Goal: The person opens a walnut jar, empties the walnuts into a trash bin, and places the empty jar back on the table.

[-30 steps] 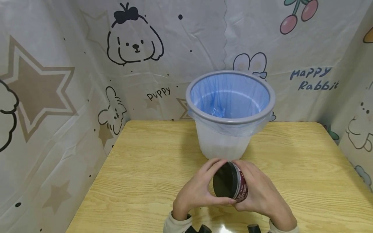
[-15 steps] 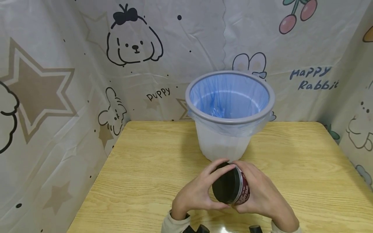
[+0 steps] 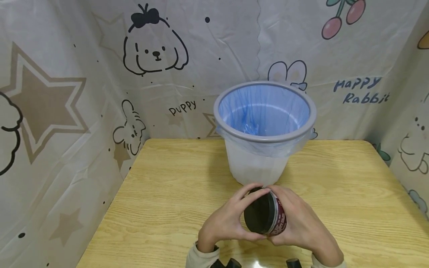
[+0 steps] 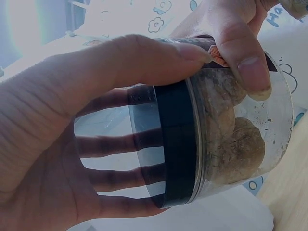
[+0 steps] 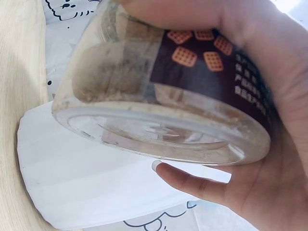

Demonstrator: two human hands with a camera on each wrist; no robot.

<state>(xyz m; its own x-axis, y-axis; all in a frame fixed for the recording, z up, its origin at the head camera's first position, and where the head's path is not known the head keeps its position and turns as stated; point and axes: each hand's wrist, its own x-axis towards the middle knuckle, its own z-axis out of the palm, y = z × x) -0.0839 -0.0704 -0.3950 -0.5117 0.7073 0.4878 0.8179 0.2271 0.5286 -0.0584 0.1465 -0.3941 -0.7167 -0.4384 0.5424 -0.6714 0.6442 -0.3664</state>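
Observation:
Both hands hold a clear plastic jar tilted on its side in front of the bin. My left hand grips its dark lid, thumb below and fingers over the top. From the right, my right hand is wrapped round the jar's body. A maroon label printed with small waffle biscuits covers part of the wall. Round brown lumps show inside through the plastic in the left wrist view. The lid appears seated on the jar's rim.
A white bin with a grey rim and blue liner stands on the wooden table just beyond the hands. A cloth printed with cartoon animals hangs behind and along both sides.
The left fingers have shifted and spread over the lid, and the left thumb has moved left along its lower edge. The lid's face has turned slightly; the bin stays put.

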